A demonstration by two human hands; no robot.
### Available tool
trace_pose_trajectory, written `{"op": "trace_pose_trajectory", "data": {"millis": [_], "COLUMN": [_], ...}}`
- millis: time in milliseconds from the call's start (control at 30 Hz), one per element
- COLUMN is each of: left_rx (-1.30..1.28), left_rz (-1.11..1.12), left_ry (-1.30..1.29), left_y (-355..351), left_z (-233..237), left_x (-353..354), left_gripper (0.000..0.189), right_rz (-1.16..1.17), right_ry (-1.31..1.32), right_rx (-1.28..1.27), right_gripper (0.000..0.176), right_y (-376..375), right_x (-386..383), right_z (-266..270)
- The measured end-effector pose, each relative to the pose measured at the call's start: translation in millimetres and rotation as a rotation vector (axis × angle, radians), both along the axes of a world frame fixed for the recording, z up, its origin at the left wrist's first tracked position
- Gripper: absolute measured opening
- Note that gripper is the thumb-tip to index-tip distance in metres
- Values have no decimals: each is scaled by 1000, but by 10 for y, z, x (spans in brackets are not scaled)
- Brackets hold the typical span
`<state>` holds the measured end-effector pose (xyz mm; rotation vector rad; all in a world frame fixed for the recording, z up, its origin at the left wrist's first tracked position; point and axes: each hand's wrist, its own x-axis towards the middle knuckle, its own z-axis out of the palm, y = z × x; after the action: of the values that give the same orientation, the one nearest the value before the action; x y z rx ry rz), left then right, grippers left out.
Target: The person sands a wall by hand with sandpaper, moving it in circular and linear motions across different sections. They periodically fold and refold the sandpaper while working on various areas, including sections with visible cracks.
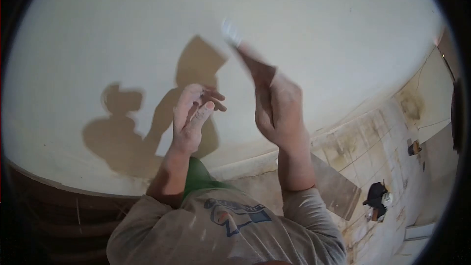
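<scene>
My left hand (192, 115) is raised close in front of a pale wall (314, 24). Whitish dust coats its skin, and its fingers are loosely curled and apart with nothing between them. Farther right and a little higher, my right hand (280, 108) is closed around a thin, flat reddish-brown piece (260, 68). This slants up and left over the wall to a whitish end (229, 30), which motion smears; its exact kind I cannot make out. On the wall, a dark shadow (198, 64) beside my left hand has a broad, straight-edged top.
A stained tiled floor (353, 140) runs along the wall's foot at the right. On it lie a grey-brown board (333, 186) and a dark bundle with small items (377, 198). Farther back is a small brown object (414, 147). Dark ledges (64, 216) fill the lower left.
</scene>
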<state>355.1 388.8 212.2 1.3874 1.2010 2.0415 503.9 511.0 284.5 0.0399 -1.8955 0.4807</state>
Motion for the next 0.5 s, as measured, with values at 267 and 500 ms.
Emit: {"op": "trace_pose_trajectory", "data": {"millis": [267, 500], "left_rx": [-174, -450], "left_rz": [121, 26], "left_ry": [30, -252], "left_y": [-52, -236], "left_z": [-384, -740], "left_x": [-319, -477], "left_gripper": [25, 15], "right_rz": [-329, -326], "right_ry": [125, 41], "right_rx": [109, -53], "right_gripper": [61, 61], "right_y": [716, 434], "right_x": [-863, -1041], "right_z": [-356, -2060]}}
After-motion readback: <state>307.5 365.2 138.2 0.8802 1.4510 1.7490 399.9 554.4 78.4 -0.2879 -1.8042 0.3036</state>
